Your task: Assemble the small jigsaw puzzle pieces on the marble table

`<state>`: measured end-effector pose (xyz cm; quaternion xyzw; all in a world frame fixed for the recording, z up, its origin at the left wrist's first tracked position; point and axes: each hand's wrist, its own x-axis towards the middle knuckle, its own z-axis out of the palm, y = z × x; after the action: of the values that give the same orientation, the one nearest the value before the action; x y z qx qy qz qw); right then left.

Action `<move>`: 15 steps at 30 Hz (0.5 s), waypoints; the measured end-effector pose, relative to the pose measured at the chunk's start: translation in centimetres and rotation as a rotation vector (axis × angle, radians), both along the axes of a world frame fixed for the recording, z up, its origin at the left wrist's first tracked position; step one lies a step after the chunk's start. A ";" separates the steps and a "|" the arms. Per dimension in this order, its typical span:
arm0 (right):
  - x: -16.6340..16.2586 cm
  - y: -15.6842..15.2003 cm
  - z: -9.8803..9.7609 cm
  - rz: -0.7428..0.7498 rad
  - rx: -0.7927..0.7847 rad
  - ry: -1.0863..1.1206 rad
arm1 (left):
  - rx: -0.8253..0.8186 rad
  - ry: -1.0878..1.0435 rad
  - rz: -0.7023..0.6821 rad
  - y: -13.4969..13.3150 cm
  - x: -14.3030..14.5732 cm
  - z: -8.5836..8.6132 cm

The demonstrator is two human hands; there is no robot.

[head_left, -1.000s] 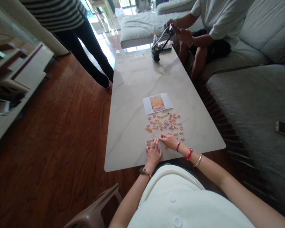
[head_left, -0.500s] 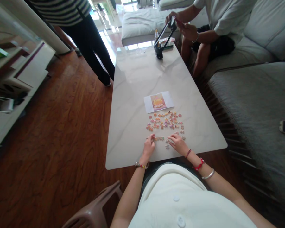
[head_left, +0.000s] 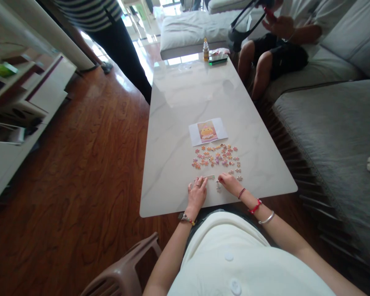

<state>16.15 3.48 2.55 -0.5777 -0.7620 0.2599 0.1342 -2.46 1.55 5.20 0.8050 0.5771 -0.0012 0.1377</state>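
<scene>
My left hand (head_left: 197, 193) lies low over the near part of the table, fingers spread, their tips on a short strip of joined jigsaw pieces (head_left: 210, 177). The hand covers the strip's left part. To the right, my right hand (head_left: 231, 183) has its thumb and fingers pinched together; whatever is between them is too small to make out. Just left of those fingertips lie a few pale loose jigsaw pieces (head_left: 218, 189). Beyond both hands is a scattered group of orange, pink and purple jigsaw pieces (head_left: 217, 159). Behind it rests a creased paper with a reference picture (head_left: 207, 131).
The marble-patterned table (head_left: 172, 164) has a bottle (head_left: 206, 50) and a green-edged box (head_left: 218, 60) at its far end. A seated person (head_left: 283, 37) holds a black strap-like device. Another person stands at the left. A plastic stool (head_left: 123, 271) is beside me; a sofa (head_left: 333, 135) flanks the right.
My left hand has shifted slightly right, spreading its fingers over the strip. My right hand's fingers have drawn closer together. The seated person has lifted the black device off the table.
</scene>
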 end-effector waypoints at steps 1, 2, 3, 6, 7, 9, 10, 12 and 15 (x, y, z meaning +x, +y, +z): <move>-0.1 0.0 0.0 -0.022 -0.002 0.069 | 0.002 0.003 0.008 -0.1 0.2 0.0; -0.2 0.1 0.1 -0.050 -0.011 0.145 | 0.004 0.005 0.017 -0.1 0.4 -0.1; -0.4 0.1 0.2 -0.086 -0.032 0.225 | 0.004 0.006 0.028 -0.1 0.5 -0.1; -1.4 0.1 0.3 -0.245 -0.165 0.417 | 0.009 -0.007 0.063 -0.1 0.8 -0.3; -1.8 0.1 0.3 -0.301 -0.210 0.460 | 0.012 -0.016 0.072 -0.1 0.9 -0.4; -2.7 0.0 0.2 -0.410 -0.268 0.528 | 0.016 -0.035 0.085 -0.1 0.9 -0.5; -3.2 -0.1 0.1 -0.458 -0.284 0.561 | 0.014 -0.043 0.090 -0.1 0.9 -0.5; -4.2 -0.2 -0.2 -0.532 -0.316 0.626 | 0.003 -0.053 0.095 -0.2 0.8 -0.5; -5.2 -0.3 -0.6 -0.595 -0.368 0.683 | -0.006 -0.059 0.094 -0.3 0.7 -0.5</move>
<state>10.95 3.18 1.92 -0.6662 -0.4176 0.5156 0.3405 -1.73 1.27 4.69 0.7764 0.6098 0.0272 0.1568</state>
